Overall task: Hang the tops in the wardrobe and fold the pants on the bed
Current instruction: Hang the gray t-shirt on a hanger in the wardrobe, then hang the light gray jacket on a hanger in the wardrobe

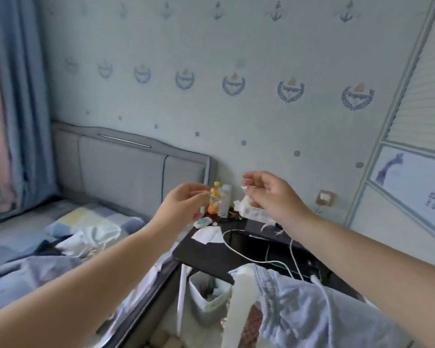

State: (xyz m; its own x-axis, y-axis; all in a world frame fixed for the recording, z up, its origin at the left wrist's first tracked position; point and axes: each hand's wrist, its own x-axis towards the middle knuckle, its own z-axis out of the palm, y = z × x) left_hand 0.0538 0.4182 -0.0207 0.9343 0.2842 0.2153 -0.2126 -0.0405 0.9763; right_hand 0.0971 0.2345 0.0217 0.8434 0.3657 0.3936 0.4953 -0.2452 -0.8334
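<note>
- Nautical wallpaper (236, 84) with anchors and crests backs a grey padded headboard (126, 167); beside it stands a dark bedside table (211, 252) cluttered with bottles, papers and a white cable (246, 256).
- Both arms are raised in front of the wall. The left hand (183, 207) has its fingers loosely curled and the right hand (271, 194) is half open; blur hides whether either pinches something small, so I cannot tell.
- Clothes lie crumpled on the bed (91, 217), among them a white garment (96, 237). A pale blue garment (312, 305) hangs low at the right.
- Neither hanging nor folding seems in hand; probably a pause between garments.
- Next, I judge, a hand must drop to one garment and grip it.
</note>
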